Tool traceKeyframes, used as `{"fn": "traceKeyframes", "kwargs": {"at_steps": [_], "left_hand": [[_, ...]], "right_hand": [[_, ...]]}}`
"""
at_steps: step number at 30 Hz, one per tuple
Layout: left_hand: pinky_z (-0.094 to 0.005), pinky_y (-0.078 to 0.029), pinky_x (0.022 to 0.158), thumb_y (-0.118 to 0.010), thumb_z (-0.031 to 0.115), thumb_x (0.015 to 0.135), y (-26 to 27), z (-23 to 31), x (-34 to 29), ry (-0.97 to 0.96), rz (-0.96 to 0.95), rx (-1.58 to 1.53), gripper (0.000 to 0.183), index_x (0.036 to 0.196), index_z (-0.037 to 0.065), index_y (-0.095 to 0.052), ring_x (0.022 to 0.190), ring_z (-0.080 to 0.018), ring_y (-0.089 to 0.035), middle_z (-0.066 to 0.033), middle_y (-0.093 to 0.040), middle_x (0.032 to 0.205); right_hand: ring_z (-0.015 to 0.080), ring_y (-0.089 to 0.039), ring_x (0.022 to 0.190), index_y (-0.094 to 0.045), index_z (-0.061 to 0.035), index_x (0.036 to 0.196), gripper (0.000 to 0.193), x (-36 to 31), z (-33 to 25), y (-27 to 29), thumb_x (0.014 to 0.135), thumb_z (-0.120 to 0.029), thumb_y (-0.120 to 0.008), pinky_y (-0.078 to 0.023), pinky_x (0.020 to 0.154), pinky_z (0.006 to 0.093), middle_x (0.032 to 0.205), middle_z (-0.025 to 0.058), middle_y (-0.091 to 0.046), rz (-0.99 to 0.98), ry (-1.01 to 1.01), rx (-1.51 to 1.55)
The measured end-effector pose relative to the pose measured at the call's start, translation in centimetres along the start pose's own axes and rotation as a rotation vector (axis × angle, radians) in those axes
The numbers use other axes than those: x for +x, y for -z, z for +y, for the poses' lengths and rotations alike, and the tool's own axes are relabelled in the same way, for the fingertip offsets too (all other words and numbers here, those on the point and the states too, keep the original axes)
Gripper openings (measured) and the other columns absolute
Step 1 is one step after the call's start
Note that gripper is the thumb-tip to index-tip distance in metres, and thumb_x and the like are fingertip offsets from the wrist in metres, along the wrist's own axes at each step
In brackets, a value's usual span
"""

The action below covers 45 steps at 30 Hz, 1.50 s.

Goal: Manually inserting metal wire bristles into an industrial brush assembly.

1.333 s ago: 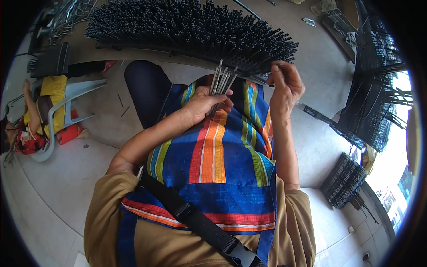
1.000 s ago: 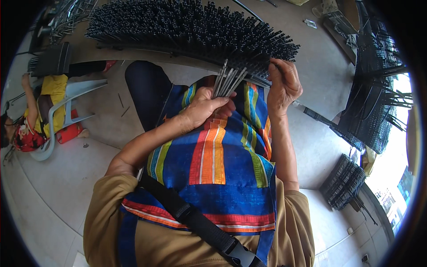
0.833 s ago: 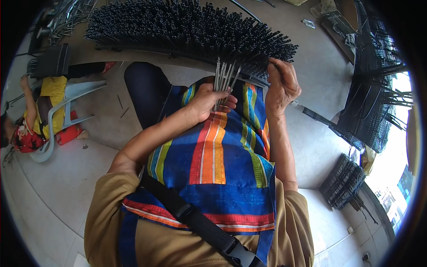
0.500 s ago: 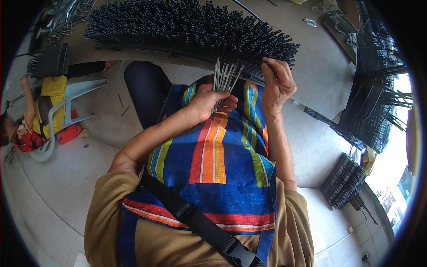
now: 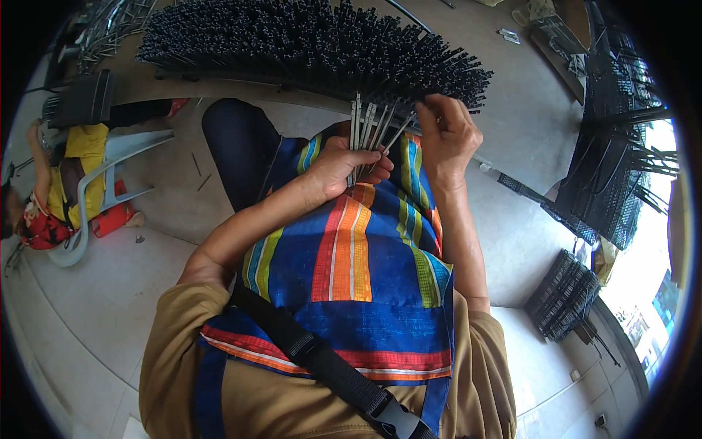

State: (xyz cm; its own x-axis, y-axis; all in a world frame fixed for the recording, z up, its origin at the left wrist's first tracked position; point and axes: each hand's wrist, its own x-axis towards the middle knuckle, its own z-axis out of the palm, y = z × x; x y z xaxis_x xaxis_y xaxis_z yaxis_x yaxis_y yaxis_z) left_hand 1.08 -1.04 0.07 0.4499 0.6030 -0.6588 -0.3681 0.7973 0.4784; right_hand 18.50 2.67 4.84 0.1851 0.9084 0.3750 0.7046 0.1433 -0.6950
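My left hand [image 5: 342,165] is closed round a fanned bundle of thin, silvery metal rods [image 5: 356,132], held upright above my lap with the thumb across them. To its right, my right hand [image 5: 453,135] is pinched, thumb against fingers, at the upper end of one rod that leans out from the bundle. The fingers partly hide that tip. Just beyond both hands stands a long, dense rack of dark rods [image 5: 307,44] with pale-tipped ends. Its near edge bar [image 5: 241,84] runs in front of my knees.
A striped blue apron [image 5: 340,249] covers my lap. At left, a co-worker in yellow and red [image 5: 84,157] sits on a pale plastic chair [image 5: 88,219]. Dark mesh racks [image 5: 603,168] stand at right, with a dark rod bundle [image 5: 563,296] below. Loose rods [image 5: 204,182] lie on the floor.
My right hand has moved slightly left and down to the bundle's rods. One rod now leans further right toward its fingertips. My left hand has barely moved.
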Motion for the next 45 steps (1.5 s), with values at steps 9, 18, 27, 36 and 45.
{"fn": "traceKeyframes", "kwargs": {"at_steps": [9,18,27,36,45], "left_hand": [[-0.0306,-0.058,0.061,-0.065,0.013,0.087,-1.0,0.5,-0.7,0.022,-0.121,0.05,0.015,0.097,0.001,-0.065,0.071,-0.0228,-0.07,-0.0146,-0.07,0.084],[-0.0356,-0.059,0.068,-0.061,0.016,0.091,0.7,0.5,0.5,0.083,-0.107,-0.161,0.021,0.103,0.0,-0.064,0.079,-0.0222,-0.069,-0.0145,-0.069,0.092],[-0.0336,-0.059,0.068,-0.063,0.003,0.083,1.7,0.5,0.6,0.1,-0.063,-0.056,0.019,0.103,0.001,-0.064,0.074,-0.0225,-0.069,-0.0134,-0.068,0.088],[-0.0302,-0.056,0.067,-0.061,0.003,0.084,1.2,0.5,0.2,0.091,-0.156,-0.047,0.024,0.108,-0.002,-0.061,0.072,-0.0214,-0.068,-0.0137,-0.068,0.086],[-0.0312,-0.057,0.069,-0.06,0.003,0.085,0.6,0.6,0.3,0.117,-0.205,-0.031,0.025,0.109,-0.002,-0.062,0.075,-0.0216,-0.068,-0.0148,-0.069,0.089]], "right_hand": [[0.0031,-0.039,0.046,-0.063,-0.0011,0.077,0.008,-3.2,1.2,0.3,0.082,-0.004,-0.068,-0.028,0.042,0.0208,0.058,-0.0034,-0.052,-0.373,-0.855,0.86],[0.0201,-0.059,0.062,-0.061,-0.006,0.077,0.011,-2.3,-2.8,3.1,0.067,-0.008,-0.065,-0.046,0.053,0.0334,0.076,0.006,-0.054,-0.332,0.582,-0.079],[0.0227,-0.063,0.068,-0.065,-0.003,0.088,0.019,-4.9,-1.3,1.6,0.07,-0.006,-0.066,-0.048,0.057,0.031,0.084,0.0097,-0.062,-0.298,0.435,0.015],[0.0087,-0.05,0.048,-0.066,0.0039,0.094,0.014,-3.9,3.3,1.6,0.086,-0.007,-0.063,-0.039,0.044,0.0213,0.068,0.0041,-0.06,-0.26,-0.867,0.816],[0.0086,-0.05,0.046,-0.066,-0.0018,0.087,0.01,-3.5,3.1,1.3,0.085,-0.012,-0.067,-0.037,0.044,0.0206,0.066,0.0025,-0.06,-0.494,-0.929,0.953]]}}
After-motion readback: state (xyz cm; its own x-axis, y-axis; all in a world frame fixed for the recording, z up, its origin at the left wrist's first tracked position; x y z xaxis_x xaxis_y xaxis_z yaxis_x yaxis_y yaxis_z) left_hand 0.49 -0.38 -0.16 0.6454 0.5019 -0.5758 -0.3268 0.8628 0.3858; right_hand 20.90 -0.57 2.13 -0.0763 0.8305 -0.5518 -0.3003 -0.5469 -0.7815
